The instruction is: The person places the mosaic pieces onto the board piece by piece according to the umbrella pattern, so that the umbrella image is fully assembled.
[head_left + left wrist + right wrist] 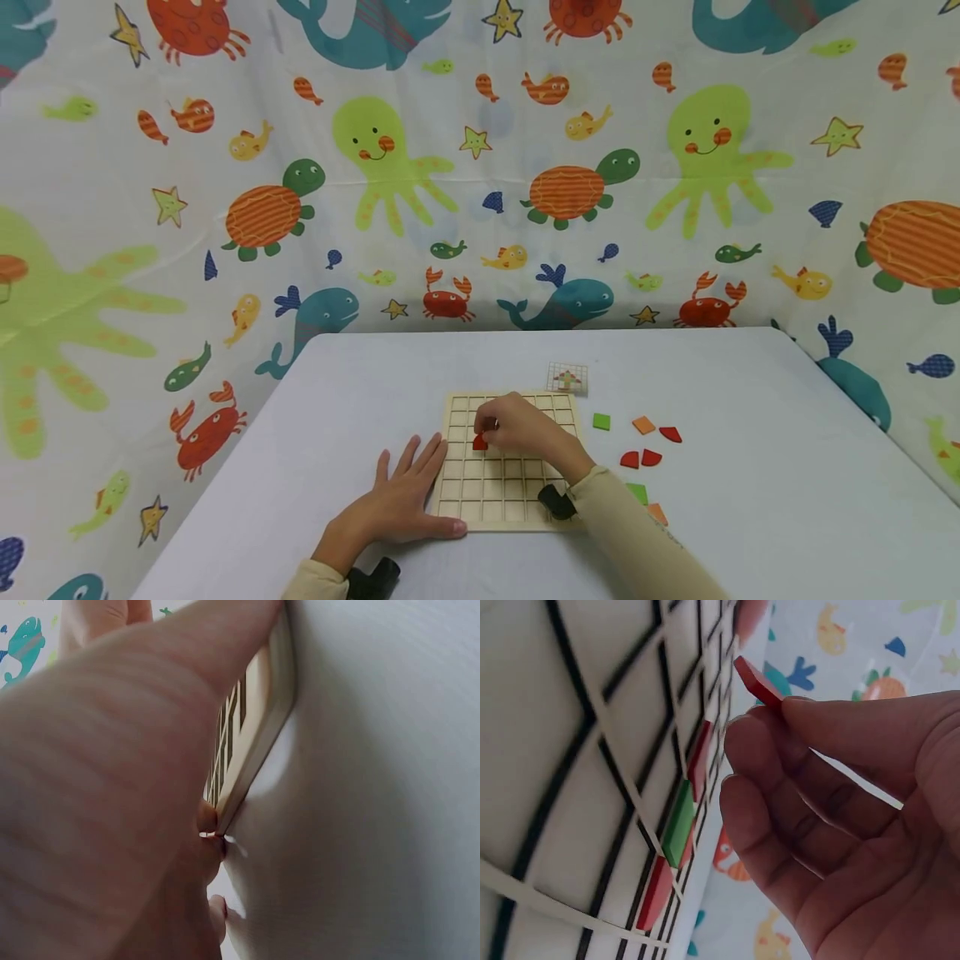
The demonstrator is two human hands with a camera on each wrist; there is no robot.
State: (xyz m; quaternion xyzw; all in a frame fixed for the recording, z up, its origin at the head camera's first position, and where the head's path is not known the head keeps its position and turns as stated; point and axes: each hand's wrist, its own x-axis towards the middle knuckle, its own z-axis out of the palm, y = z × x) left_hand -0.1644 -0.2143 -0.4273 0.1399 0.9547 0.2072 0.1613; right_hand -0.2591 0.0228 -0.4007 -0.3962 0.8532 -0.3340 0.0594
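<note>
A square wooden grid board (491, 527) lies on the white table. My left hand (405, 500) rests at its left edge, fingers spread and straight, the thumb along the front corner. Over the board's upper left part, my right hand (517, 429) pinches a red tile (757, 681) between thumb and fingertips, tilted and raised off the grid in the right wrist view. Set into the board in that view are a green tile (679, 829), a red tile (655, 892) on one side and another red tile (698, 759) on the other. The right hand hides these in the head view.
Right of the board lie loose tiles: a green square (602, 422), an orange square (643, 425), several red quarter-circles (671, 434), and another green tile (637, 492) and orange tile (657, 513) by the right sleeve. A small gridded picture card (567, 378) sits behind the board.
</note>
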